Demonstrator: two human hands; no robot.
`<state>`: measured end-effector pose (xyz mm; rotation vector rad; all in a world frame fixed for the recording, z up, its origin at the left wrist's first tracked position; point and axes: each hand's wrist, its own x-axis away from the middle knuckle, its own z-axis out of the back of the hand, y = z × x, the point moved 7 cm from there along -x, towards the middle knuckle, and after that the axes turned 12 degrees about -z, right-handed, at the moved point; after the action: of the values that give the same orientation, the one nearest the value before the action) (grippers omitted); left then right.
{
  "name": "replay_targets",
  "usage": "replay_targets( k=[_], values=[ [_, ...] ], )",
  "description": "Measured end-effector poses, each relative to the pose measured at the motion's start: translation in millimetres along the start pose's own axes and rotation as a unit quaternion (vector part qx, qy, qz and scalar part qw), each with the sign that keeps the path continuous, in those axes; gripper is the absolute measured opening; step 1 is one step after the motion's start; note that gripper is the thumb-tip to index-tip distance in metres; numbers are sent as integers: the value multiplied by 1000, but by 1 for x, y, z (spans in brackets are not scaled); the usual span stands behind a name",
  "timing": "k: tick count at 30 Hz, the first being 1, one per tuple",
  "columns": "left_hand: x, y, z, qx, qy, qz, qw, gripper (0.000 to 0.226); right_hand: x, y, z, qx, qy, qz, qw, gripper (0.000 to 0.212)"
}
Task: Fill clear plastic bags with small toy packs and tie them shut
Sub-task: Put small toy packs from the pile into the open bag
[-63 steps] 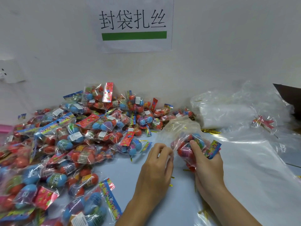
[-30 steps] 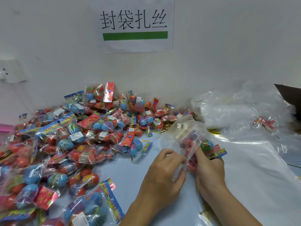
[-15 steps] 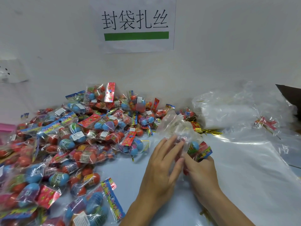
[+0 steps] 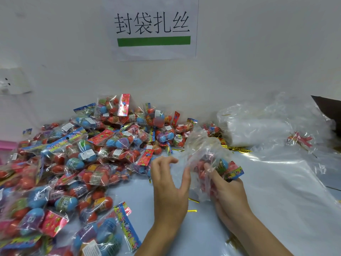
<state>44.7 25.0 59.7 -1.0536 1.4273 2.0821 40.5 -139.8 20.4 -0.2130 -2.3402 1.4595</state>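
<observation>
Nearest the camera, two bare forearms reach up from the bottom edge onto a pale blue table (image 4: 136, 198). Over it, the left hand (image 4: 170, 187) is spread wide, thumb stretched toward the clear plastic bag (image 4: 201, 150) and its tip at the film, while the other fingers curl loosely in the air and grip nothing. Just beside it, the right hand (image 4: 227, 194) grasps the filled lower part of the bag from below and behind, fingers wrapped around red and blue toy packs (image 4: 224, 167) bunched inside; a colourful header card pokes out past the fingertips. Above both hands the empty upper film of the bag stands crumpled and loose, its mouth not tied. Two short gold twist ties (image 4: 192, 206) lie on the table between the wrists. Left of the hands, a big heap of loose toy packs (image 4: 88, 163) spreads from the near edge back to the wall. Farther right, more gold ties (image 4: 234, 147) lie in a bundle beside a stack of empty clear bags (image 4: 258, 126). On the wall behind hangs a paper sign (image 4: 153, 26) with a green bar.
</observation>
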Motion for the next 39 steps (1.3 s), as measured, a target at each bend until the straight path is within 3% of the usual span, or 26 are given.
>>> replay_targets(
  k=[3, 5, 12, 18, 22, 25, 28, 30, 33, 35, 39],
  values=[
    [9, -28, -11, 85, -36, 199, 976, 28, 0, 0, -3, -43, -15, -20, 999, 38],
    [15, -34, -22, 157, -73, 263, 949, 26, -1, 1, -4, -69, -22, -33, 997, 36],
    [14, -28, -30, 210, -151, 229, 938, 20, -5, 6, -6, -160, -70, -104, 979, 21],
    [13, -26, -29, 210, -139, 192, 949, 12, -3, 5, -12, -219, -119, -131, 960, 17],
    [8, -25, -16, 153, -66, 165, 972, 34, -4, 0, -5, -147, -75, -58, 985, 39],
    [-2, -13, -2, 114, -18, 85, 990, 38, 0, -10, 4, 18, 5, 45, 999, 42],
    [-7, -3, 0, 115, -39, 50, 991, 45, 7, -18, -1, 132, 10, 135, 982, 19],
    [-7, -1, -4, 134, -72, 65, 986, 47, 11, -20, -6, 189, -3, 182, 965, 26],
    [-7, -1, -9, 145, -90, 72, 983, 31, 19, -21, -15, 284, -10, 245, 927, 33],
    [-7, -3, -7, 141, -63, 68, 986, 17, 20, -23, -16, 312, 6, 265, 912, 32],
    [-6, -1, -5, 174, -35, 66, 982, 18, 16, -26, -5, 298, 74, 250, 918, 27]
  ],
)
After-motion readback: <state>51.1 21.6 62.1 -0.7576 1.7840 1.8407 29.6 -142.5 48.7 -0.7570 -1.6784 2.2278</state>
